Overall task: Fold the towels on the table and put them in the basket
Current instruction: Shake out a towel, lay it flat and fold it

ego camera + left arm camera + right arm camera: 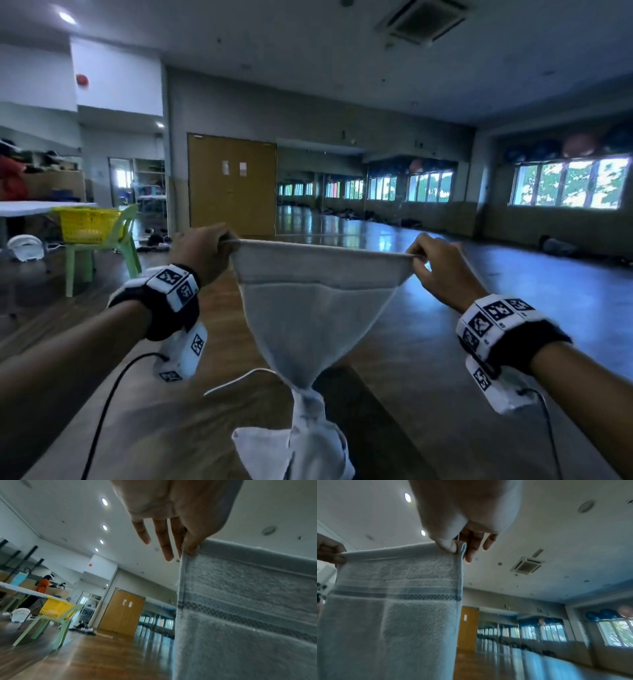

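Note:
A light grey towel with a darker woven band hangs stretched in the air between my two hands. My left hand pinches its top left corner with thumb and forefinger; the other fingers stick out straight. My right hand pinches the top right corner. The towel narrows downward, and its twisted lower end lies bunched on the brown table. The yellow basket sits on a green plastic chair at the far left.
A white table stands behind the basket, with a white object on the floor beside it. A person in an orange top stands far left. Wooden double doors and mirrored walls lie ahead across an open wood floor.

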`<state>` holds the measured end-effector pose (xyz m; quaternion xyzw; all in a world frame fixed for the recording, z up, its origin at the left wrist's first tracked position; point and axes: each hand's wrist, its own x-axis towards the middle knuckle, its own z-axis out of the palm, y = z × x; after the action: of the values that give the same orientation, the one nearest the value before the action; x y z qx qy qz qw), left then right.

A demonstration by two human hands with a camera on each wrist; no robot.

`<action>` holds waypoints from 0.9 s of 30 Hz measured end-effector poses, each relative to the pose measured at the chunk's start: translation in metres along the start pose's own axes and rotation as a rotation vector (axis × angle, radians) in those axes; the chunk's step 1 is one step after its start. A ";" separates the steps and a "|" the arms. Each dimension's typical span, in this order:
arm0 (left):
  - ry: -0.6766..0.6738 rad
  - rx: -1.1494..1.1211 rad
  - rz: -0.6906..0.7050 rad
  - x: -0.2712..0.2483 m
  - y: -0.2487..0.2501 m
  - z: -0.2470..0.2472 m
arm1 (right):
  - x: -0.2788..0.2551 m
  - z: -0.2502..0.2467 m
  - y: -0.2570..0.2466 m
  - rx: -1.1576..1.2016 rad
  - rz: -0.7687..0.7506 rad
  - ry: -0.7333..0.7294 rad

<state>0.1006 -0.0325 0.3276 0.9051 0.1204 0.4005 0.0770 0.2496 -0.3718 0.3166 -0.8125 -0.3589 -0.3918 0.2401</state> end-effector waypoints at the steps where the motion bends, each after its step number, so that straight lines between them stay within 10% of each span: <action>1: 0.057 0.010 0.009 0.010 0.000 -0.027 | 0.016 -0.015 -0.011 0.014 -0.040 0.073; 14: 0.277 0.293 -0.013 -0.002 -0.017 -0.282 | 0.115 -0.131 -0.148 0.223 -0.187 0.262; 27: 0.149 0.415 -0.109 -0.032 -0.068 -0.320 | 0.128 -0.074 -0.199 0.255 -0.214 0.131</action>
<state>-0.1692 0.0374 0.5025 0.8615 0.2544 0.4282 -0.0982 0.1174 -0.2463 0.4850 -0.7052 -0.4736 -0.4188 0.3209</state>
